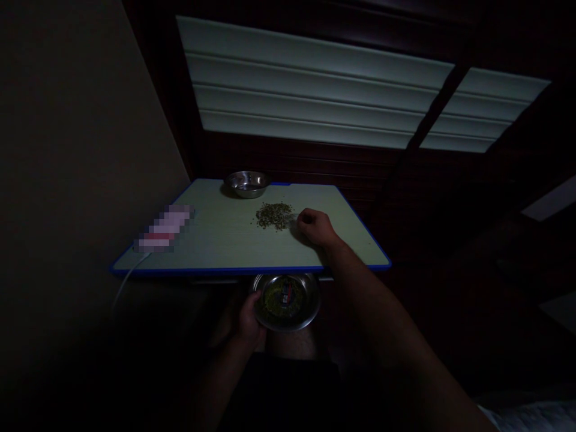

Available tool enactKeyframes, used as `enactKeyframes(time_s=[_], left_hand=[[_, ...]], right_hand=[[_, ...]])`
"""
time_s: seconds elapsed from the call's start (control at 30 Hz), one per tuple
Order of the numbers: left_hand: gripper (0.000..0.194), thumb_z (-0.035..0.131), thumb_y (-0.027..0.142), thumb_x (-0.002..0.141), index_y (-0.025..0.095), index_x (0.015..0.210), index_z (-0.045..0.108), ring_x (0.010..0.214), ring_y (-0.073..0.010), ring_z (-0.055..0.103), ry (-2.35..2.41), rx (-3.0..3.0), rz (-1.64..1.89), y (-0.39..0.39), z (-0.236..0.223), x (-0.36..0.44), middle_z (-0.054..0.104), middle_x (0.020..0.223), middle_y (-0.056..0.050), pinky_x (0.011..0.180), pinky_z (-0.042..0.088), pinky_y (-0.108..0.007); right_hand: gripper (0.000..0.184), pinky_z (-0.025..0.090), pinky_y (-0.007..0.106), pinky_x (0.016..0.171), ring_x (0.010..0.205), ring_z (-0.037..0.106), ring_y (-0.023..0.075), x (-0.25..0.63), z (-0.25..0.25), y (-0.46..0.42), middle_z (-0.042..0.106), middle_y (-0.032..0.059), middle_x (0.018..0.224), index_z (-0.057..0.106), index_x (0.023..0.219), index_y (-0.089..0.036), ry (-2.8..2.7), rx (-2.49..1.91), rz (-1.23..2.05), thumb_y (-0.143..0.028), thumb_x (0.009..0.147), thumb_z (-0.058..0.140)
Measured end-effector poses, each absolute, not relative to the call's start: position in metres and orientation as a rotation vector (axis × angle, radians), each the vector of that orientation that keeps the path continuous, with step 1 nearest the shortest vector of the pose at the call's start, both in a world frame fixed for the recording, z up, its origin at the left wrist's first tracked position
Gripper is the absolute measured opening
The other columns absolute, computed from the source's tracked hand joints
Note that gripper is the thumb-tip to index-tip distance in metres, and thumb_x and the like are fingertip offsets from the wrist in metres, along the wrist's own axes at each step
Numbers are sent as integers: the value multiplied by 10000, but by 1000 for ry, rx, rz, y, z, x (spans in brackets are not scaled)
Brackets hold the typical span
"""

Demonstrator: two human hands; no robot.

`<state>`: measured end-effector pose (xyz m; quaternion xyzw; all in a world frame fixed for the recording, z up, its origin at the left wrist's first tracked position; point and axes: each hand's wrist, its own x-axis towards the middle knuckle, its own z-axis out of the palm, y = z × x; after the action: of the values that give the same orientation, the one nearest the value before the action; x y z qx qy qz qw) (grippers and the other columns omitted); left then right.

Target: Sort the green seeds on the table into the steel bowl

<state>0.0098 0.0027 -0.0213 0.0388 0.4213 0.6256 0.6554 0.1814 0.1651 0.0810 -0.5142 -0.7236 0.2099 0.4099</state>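
My left hand (252,315) grips the left rim of a metal bowl (311,309) below the table's front edge. Inside it lie small greenish grains (272,300) and a dark packet or label with a red and white mark (287,294). Over the table, my right hand (316,227) is closed with its fingertips pinched together. At those fingertips is a pale, see-through thing, too dim to name. Just left of it, a loose heap of small brownish-green grains or beans (273,216) is spread on the tabletop.
The pale table (216,234) has a blue edge. A second metal bowl (247,185) stands at its back left. A blurred-out pinkish object (164,229) with a white cable (128,276) lies at the left edge. Dark slatted doors (306,90) rise behind; a wall (90,120) stands left.
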Motion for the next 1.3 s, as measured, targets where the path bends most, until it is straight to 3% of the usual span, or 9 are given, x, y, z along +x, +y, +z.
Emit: enactKeyframes(time_s=[0.37,0.7,1.3], left_hand=[[260,644,320,696,158,872,748,1166,-376,635,913,114,1403,1,-24,9,781,889,-128,980,513,-487],[229,639,313,690,163,818,755,1026,-329,700,971,139,1435,3,-27,7,785,821,-84,945,526,-447],[240,659,290,673,158,845,762,1040,-328,694,937,129,1454,3,-28,5,784,850,-88,956,521,-438]], right_hand=[[87,405,269,701,694,543,141,182,80,169,650,11,716,651,732,-170,-1794,-1301,487,-219,711,582],[91,411,270,667,657,542,143,181,78,171,629,-1,661,666,690,-170,-1797,-1262,497,-202,669,583],[114,383,266,645,644,537,140,185,76,175,618,-7,639,641,665,-174,-1683,-1399,428,-220,639,540]])
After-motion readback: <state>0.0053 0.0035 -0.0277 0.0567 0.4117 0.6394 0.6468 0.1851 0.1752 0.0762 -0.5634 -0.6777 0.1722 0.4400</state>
